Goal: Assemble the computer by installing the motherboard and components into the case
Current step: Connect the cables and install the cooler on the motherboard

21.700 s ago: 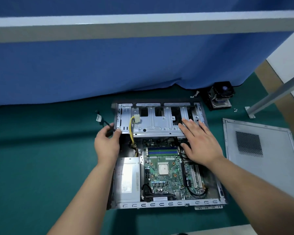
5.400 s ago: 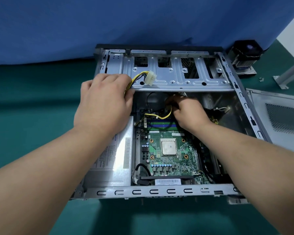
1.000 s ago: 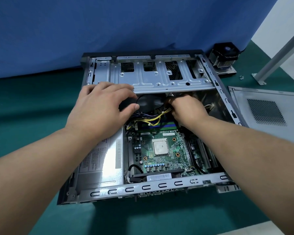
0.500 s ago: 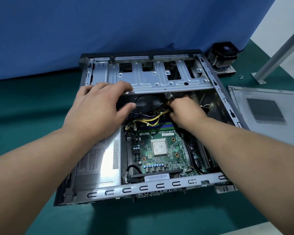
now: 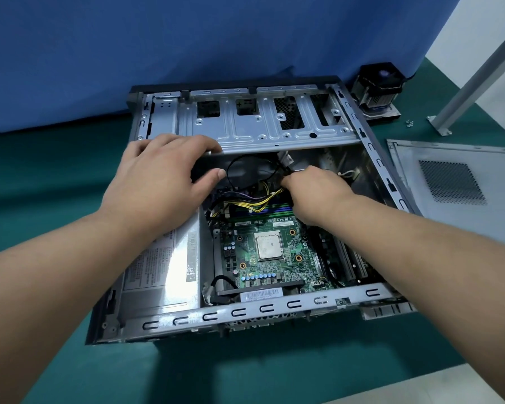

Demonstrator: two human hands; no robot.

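A blue cloth backdrop [image 5: 187, 48] hangs behind a dark green surface [image 5: 27, 176], and on that surface lies the open grey metal computer case [image 5: 263, 312], its open side up. To the right of it, apart from the case, the flat grey side panel with a perforated vent [image 5: 455, 182] lies on the green. Inside the case, across the far end, runs the silver metal drive cage with cut-out holes [image 5: 263, 123]. Along the near left sits the silver boxed power supply with a printed label [image 5: 164, 269], partly covered by the left forearm. Beside it on the right, flat on the case floor, is the green motherboard [image 5: 274, 258] with the square silver processor [image 5: 268, 245] in its middle.

The left hand [image 5: 158, 182] reaches in from the left; its fingers lie over the near edge of the drive cage, lightly bent, thumb pointing into the opening. It seems to rest there, with nothing plainly gripped. The right hand [image 5: 315, 191] is deeper inside, beneath the cage, fingers curled and pinching at a black cable [image 5: 245, 161] that loops in the dark gap. Just below it a bundle of yellow and black wires [image 5: 254, 201] crosses the far edge of the motherboard.

At the far right, beyond the case, a black cooler fan on a finned heatsink [image 5: 378, 86] stands beside a slanting grey metal leg [image 5: 473, 77].
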